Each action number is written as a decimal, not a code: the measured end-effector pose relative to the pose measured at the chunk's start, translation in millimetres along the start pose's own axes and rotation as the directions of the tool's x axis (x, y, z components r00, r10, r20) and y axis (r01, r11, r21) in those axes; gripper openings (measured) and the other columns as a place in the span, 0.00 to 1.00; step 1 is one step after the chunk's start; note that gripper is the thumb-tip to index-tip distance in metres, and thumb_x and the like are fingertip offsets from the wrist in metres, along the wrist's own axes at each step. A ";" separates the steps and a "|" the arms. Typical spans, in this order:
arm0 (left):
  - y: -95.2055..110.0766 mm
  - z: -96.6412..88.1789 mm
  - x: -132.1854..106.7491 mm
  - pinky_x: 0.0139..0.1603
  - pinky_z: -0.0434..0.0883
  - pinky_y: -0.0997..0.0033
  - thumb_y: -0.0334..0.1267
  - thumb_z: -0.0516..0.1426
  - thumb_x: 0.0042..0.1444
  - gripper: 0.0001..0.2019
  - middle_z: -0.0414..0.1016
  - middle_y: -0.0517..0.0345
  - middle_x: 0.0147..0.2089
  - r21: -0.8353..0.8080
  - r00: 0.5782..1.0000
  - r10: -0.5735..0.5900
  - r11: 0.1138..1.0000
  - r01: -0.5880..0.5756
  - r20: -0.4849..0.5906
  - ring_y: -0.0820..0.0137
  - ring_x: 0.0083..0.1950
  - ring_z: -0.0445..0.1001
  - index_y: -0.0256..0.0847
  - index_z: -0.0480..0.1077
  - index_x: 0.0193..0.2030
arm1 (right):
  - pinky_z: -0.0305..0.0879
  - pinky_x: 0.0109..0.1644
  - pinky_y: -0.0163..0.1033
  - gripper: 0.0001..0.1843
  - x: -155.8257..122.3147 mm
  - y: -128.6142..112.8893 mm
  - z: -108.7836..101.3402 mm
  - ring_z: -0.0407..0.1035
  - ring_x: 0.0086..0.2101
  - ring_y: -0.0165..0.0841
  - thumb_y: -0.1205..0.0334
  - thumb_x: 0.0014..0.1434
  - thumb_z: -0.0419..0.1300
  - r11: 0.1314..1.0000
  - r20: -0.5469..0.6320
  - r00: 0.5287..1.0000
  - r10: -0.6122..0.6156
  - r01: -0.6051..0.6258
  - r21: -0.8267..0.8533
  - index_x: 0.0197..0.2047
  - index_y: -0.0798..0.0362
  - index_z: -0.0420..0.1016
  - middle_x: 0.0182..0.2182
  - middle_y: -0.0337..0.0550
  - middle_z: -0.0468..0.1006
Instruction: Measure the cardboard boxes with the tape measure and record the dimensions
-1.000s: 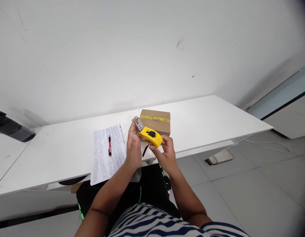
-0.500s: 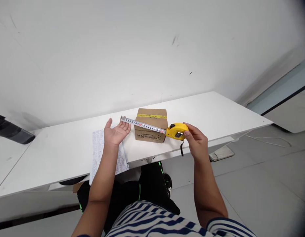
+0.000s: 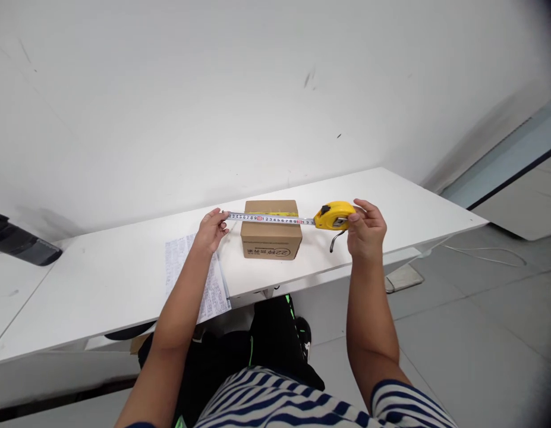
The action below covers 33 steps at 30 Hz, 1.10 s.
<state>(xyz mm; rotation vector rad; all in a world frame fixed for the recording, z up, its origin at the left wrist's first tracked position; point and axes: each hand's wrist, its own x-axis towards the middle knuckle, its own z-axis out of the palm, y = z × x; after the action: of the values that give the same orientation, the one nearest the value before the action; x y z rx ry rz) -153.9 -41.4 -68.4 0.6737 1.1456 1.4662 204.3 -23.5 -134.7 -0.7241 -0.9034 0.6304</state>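
Note:
A yellow tape measure (image 3: 334, 216) with a black strap is gripped by my right hand (image 3: 367, 229), to the right of a cardboard box (image 3: 271, 245). Its white blade (image 3: 275, 220) stretches leftward across the box, just over or against the top; I cannot tell which. My left hand (image 3: 211, 230) pinches the blade's free end between thumb and fingers, left of the box. Yellow tape runs along the box's top, and dark printed characters mark its front. The blade hides part of the top.
On the white table (image 3: 110, 267), handwritten papers (image 3: 215, 297) lie beneath my left forearm. A dark bottle (image 3: 23, 241) is at the far left. The wall (image 3: 213, 107) rises behind the table, and a cable (image 3: 484, 254) lies on the floor at right.
My left hand has closed from an open palm onto the blade's end. My right hand has moved right and up with the tape case, drawing out slightly more blade, now more level.

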 end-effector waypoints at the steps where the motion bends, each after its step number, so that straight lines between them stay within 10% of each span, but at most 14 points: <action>1: -0.2 -4.8 4.5 0.25 0.65 0.78 0.31 0.69 0.40 0.24 0.71 0.70 0.29 0.018 1.000 -0.001 1.000 0.002 -0.021 0.83 0.21 0.63 0.42 0.64 0.43 | 0.74 0.43 0.44 0.32 4.7 5.2 -0.6 0.76 0.32 0.33 0.41 0.40 0.77 1.000 -0.031 1.000 -0.001 0.002 0.023 0.44 0.50 0.77 0.31 0.36 0.79; 7: -7.8 -18.3 18.3 0.27 0.64 0.77 0.37 0.69 0.38 0.23 0.67 0.71 0.28 0.186 0.998 0.043 0.982 -0.033 -0.049 0.81 0.23 0.62 0.43 0.65 0.41 | 0.74 0.49 0.46 0.23 -1.3 15.2 10.0 0.76 0.37 0.33 0.45 0.48 0.74 0.998 -0.186 0.982 -0.036 0.046 0.052 0.40 0.51 0.79 0.36 0.38 0.79; 15: -24.4 0.8 13.3 0.43 0.70 0.69 0.46 0.67 0.47 0.21 0.75 0.57 0.47 0.380 0.997 0.034 0.923 -0.056 0.065 0.68 0.47 0.75 0.45 0.65 0.44 | 0.72 0.56 0.52 0.25 -25.3 25.0 39.0 0.77 0.45 0.39 0.40 0.52 0.71 0.999 -0.085 0.996 0.027 -0.028 -0.016 0.43 0.50 0.81 0.44 0.45 0.82; 28: -20.0 7.4 -10.8 0.39 0.68 0.70 0.55 0.61 0.57 0.17 0.73 0.60 0.35 0.625 0.937 0.062 0.730 -0.277 0.344 0.70 0.37 0.70 0.42 0.69 0.33 | 0.70 0.60 0.48 0.30 -35.0 20.5 36.6 0.72 0.54 0.39 0.35 0.60 0.61 0.976 -0.002 1.000 -0.022 0.021 -0.219 0.55 0.49 0.77 0.56 0.50 0.77; 33: -11.4 10.1 -10.0 0.39 0.67 0.67 0.52 0.62 0.57 0.16 0.75 0.57 0.33 0.680 0.937 0.092 0.664 -0.310 0.338 0.68 0.35 0.71 0.42 0.68 0.29 | 0.70 0.31 0.36 0.36 -35.2 12.8 40.2 0.72 0.31 0.29 0.30 0.61 0.56 0.963 0.019 0.990 0.139 -0.131 -0.234 0.59 0.50 0.74 0.47 0.48 0.79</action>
<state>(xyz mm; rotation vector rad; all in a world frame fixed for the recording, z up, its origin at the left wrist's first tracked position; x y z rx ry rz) -138.0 -48.8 -73.3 1.5642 1.4615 0.9933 150.6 -30.5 -144.1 -0.9937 -0.9762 0.6657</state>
